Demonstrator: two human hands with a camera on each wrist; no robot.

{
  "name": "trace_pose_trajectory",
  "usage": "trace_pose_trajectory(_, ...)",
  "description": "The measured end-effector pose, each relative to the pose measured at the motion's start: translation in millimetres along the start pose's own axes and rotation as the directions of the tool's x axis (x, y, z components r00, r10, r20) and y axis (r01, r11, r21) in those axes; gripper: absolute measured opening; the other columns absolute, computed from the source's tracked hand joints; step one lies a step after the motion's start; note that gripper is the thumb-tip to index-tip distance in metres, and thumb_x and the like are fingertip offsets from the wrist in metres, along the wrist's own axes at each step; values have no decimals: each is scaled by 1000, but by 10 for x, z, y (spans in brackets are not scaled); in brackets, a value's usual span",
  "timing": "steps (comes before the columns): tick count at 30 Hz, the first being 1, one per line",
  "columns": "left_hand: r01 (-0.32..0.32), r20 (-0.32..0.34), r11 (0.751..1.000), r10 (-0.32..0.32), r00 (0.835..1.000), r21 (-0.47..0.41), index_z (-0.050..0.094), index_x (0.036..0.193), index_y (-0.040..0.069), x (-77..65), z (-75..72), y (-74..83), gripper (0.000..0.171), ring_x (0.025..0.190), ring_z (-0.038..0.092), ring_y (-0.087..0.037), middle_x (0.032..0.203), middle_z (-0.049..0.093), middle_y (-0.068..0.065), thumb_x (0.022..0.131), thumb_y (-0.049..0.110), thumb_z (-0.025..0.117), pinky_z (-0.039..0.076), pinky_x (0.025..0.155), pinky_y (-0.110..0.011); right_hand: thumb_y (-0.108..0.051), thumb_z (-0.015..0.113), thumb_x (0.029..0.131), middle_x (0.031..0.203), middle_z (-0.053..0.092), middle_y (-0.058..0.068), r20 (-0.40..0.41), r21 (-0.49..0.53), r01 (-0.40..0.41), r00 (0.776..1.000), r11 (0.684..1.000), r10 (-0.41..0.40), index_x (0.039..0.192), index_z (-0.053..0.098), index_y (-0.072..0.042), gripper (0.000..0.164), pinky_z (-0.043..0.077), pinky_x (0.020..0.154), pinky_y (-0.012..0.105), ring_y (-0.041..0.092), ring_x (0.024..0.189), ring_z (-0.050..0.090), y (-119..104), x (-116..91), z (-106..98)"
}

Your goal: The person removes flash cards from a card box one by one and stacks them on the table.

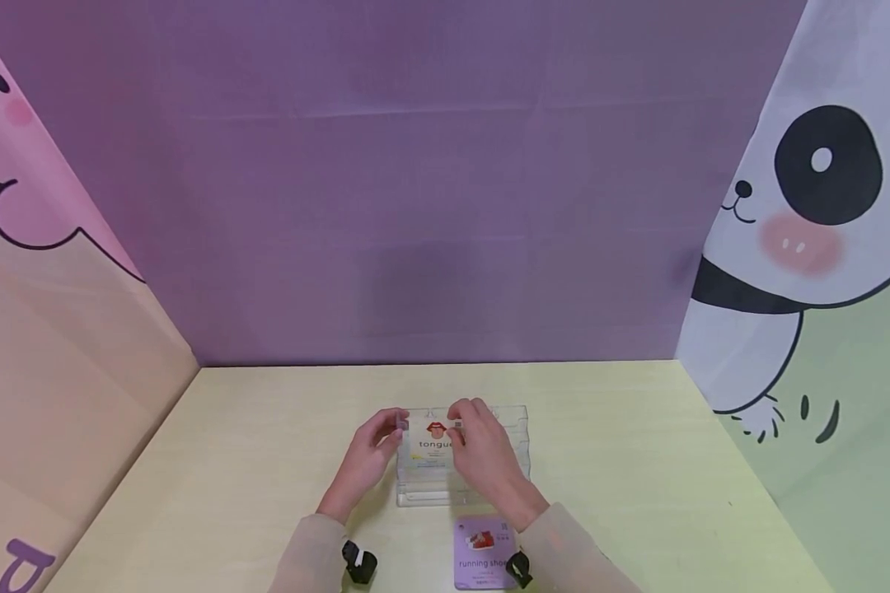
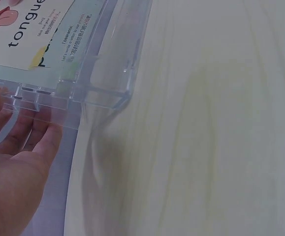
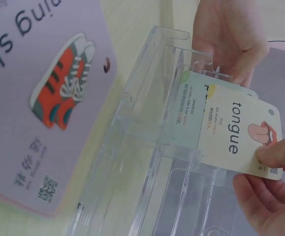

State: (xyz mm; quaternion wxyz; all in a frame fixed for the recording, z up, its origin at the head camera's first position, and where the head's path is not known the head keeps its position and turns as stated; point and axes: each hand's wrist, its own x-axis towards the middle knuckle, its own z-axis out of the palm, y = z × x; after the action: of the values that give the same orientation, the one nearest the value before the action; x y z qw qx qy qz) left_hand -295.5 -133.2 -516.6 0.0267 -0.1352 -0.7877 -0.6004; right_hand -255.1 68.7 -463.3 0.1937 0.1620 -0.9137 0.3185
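Note:
A clear plastic card rack [image 1: 515, 445] stands on the table, both hands at its upper part. My right hand [image 1: 485, 453] pinches the corner of a cream card [image 3: 221, 128] printed "tongue" with a picture of a mouth. That card overlaps a pale green card [image 3: 186, 108] in the rack, covering most of its word. At the rack's left side, my left hand [image 1: 368, 461] holds the edge, its fingers [image 2: 46, 140] seen through the plastic in the left wrist view.
A purple card [image 1: 484, 535] printed with running shoes lies in front of the rack, partly under the right wrist; pink shows beneath its edge in the right wrist view. A purple cloth backdrop [image 1: 430, 206] and printed side panels surround the pale wooden table [image 1: 267, 445].

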Motion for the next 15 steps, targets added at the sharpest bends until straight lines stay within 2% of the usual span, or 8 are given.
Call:
trace_pose_trajectory(7, -4, -5, 1000, 4, 1000, -5, 60, 131, 2, 1, 2, 9, 30, 126, 57, -34, 127, 63, -14, 102, -1, 56, 37, 115, -53, 0, 67, 96, 102, 56, 3, 20, 46, 16, 1000, 999, -17, 112, 58, -6, 19, 59, 77, 31, 20, 91, 64, 7, -8, -24)
trace_pose_trajectory(15, 6, -3, 1000, -6, 1000, -9, 59, 132, 2, -3, -1, 18, 30, 126, 56, -34, 128, 63, -15, 102, 1, 58, 37, 115, -54, 0, 64, 98, 101, 58, 5, 3, 10, 53, 999, 999, -53, 114, 55, -7, 20, 58, 72, 30, 19, 85, 63, 61, -16, -19)
